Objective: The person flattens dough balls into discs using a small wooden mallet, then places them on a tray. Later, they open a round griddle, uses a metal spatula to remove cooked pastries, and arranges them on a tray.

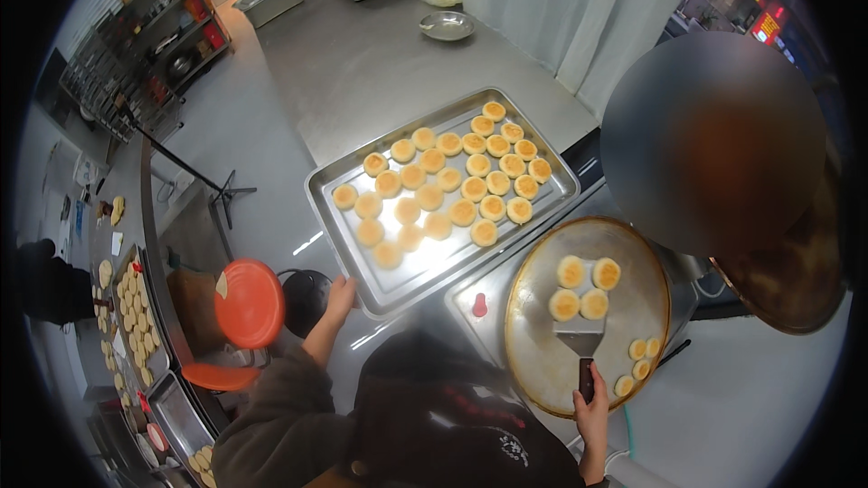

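Note:
My left hand [344,296] grips the near left corner of a steel baking tray [391,303] that bears many browned round flatbreads [462,212]. In my right hand [591,401] is the dark handle of a wide metal spatula [580,341]. Its blade lies under or against a cluster of several browned flatbreads [594,304] on a round griddle [542,369]; how far it reaches beneath them is hidden. Several smaller-looking flatbreads [637,349] lie near the griddle's right edge.
A steel counter [352,61] behind the tray holds a metal dish [447,26]. A round lid or pan [780,291] stands at the right, beside a person with a blurred head. Orange stool [249,303], tripod [227,190] and a side table with dough pieces [135,312] are at the left.

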`<move>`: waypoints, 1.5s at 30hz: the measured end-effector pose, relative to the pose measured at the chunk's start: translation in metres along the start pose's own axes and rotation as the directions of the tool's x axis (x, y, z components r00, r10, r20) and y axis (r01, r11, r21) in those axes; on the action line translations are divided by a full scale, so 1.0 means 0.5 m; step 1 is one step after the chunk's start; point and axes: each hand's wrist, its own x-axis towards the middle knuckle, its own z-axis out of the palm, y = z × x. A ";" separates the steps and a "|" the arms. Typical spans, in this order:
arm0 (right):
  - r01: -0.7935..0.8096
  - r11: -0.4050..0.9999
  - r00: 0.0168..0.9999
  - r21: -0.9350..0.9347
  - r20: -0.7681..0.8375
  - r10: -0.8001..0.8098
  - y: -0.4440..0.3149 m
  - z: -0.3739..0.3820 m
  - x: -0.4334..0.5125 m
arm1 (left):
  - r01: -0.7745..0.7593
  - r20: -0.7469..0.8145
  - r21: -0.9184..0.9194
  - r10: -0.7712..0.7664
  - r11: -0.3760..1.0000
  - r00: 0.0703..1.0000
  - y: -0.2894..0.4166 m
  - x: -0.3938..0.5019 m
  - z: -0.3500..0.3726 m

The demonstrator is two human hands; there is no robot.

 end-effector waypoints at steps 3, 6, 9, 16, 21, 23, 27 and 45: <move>0.017 0.999 0.983 -0.028 0.183 -0.012 -0.077 0.021 0.025 | 0.016 0.031 -0.018 -0.015 1.000 0.999 -0.012 0.007 -0.003; 0.115 0.993 0.947 -0.002 0.304 -0.108 -0.122 0.062 0.055 | 0.056 0.060 0.000 -0.056 0.998 0.997 -0.021 0.017 -0.004; 0.217 0.976 0.885 -0.022 0.427 -0.187 -0.153 0.100 0.086 | 0.023 0.045 0.031 -0.024 0.999 0.999 -0.032 0.024 -0.004; 0.281 0.960 0.738 -0.010 0.642 -0.210 -0.224 0.144 0.148 | -0.003 0.042 0.031 0.001 1.000 0.999 -0.054 0.035 -0.003; 0.337 0.938 0.624 -0.076 0.764 -0.162 -0.307 0.162 0.204 | -0.045 0.029 -0.016 0.046 0.999 0.999 -0.055 0.026 0.005; 0.299 0.953 0.571 -0.052 0.810 -0.135 -0.352 0.168 0.228 | -0.033 0.023 -0.055 0.034 0.998 0.999 -0.055 0.021 0.006; 0.211 0.958 0.437 -0.191 0.895 0.082 -0.442 0.182 0.257 | -0.086 0.054 -0.043 0.088 0.995 0.995 -0.066 0.024 0.004; 0.131 0.947 0.258 -0.294 0.932 0.253 -0.483 0.129 0.289 | -0.586 0.019 0.561 0.699 0.585 0.715 0.053 -0.133 -0.017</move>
